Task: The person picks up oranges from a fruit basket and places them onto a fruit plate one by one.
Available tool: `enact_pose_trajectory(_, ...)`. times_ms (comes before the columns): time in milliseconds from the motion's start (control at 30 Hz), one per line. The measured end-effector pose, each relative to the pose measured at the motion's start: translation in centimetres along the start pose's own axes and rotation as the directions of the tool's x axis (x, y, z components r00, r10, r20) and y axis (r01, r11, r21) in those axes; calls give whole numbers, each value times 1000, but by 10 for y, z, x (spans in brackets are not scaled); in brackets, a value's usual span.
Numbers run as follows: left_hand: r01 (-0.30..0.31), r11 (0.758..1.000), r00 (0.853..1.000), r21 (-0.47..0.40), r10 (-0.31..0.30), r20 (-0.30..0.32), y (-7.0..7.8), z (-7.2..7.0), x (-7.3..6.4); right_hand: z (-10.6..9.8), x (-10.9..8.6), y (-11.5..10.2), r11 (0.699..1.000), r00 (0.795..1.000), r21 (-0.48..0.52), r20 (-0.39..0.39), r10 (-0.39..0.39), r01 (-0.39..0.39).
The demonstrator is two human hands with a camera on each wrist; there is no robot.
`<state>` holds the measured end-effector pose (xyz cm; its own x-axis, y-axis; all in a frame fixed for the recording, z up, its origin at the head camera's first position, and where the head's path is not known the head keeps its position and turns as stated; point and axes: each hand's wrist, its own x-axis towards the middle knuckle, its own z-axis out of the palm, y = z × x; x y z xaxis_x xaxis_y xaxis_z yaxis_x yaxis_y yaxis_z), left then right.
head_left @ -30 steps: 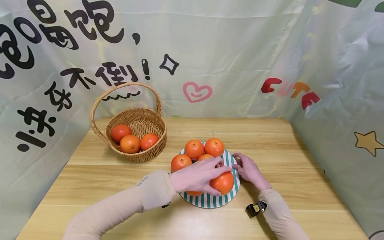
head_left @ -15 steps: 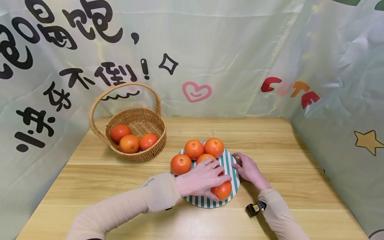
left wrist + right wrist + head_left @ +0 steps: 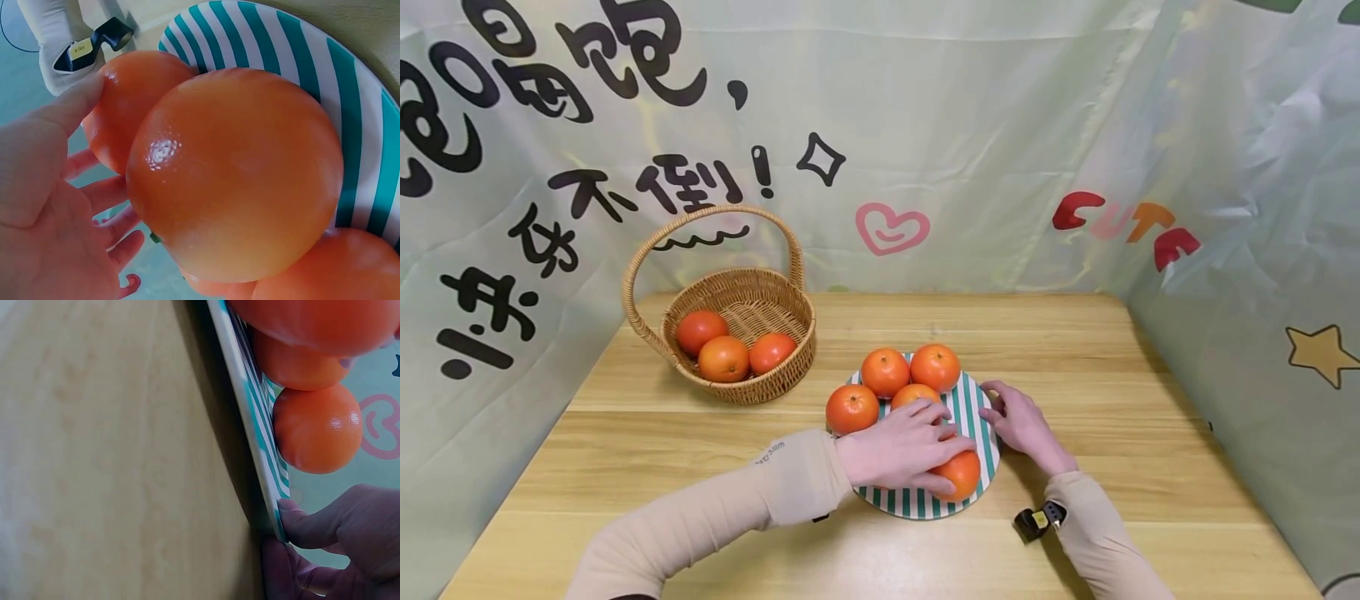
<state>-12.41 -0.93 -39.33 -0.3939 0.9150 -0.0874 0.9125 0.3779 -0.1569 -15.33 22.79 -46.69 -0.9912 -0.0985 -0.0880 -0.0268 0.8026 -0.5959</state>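
On a round plate (image 3: 910, 506) with green and white stripes sit several oranges. My left hand (image 3: 898, 446) reaches over the plate and grips the orange (image 3: 961, 471) at its front right, thumb on the near side and fingers over the top. In the left wrist view that orange (image 3: 128, 103) lies between thumb and fingers, partly behind a larger-looking orange (image 3: 237, 175) that the hand hides in the head view. At the plate's right rim, my right hand (image 3: 1021, 425) pinches the edge, with its thumb (image 3: 300, 525) on top and fingers beneath.
A wicker basket (image 3: 782, 379) with a tall handle stands at the back left, holding 3 orange-red fruits (image 3: 724, 359). Other oranges (image 3: 852, 409) crowd the plate's left and back. A printed cloth (image 3: 985, 150) hangs behind the wooden table (image 3: 1150, 467).
My left hand has shifted slightly right and towards me, and the orange in it has moved a little nearer the plate's front edge. My right hand stays at the rim.
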Motion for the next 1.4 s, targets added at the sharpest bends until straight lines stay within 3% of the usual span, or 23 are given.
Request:
enact_pose_trajectory(300,57,998,998,8,-58,10,0,4,-2,1,0,2,1000,1000,1,8,12,-12)
enact_pose_trajectory(633,75,992,997,106,-72,-33,3,11,1,3,0,4,1000,1000,0,-1,4,-4)
enact_pose_trajectory(1400,82,996,997,-27,-82,-8,-3,12,1,1,-2,0,1000,1000,6,-14,-1,1)
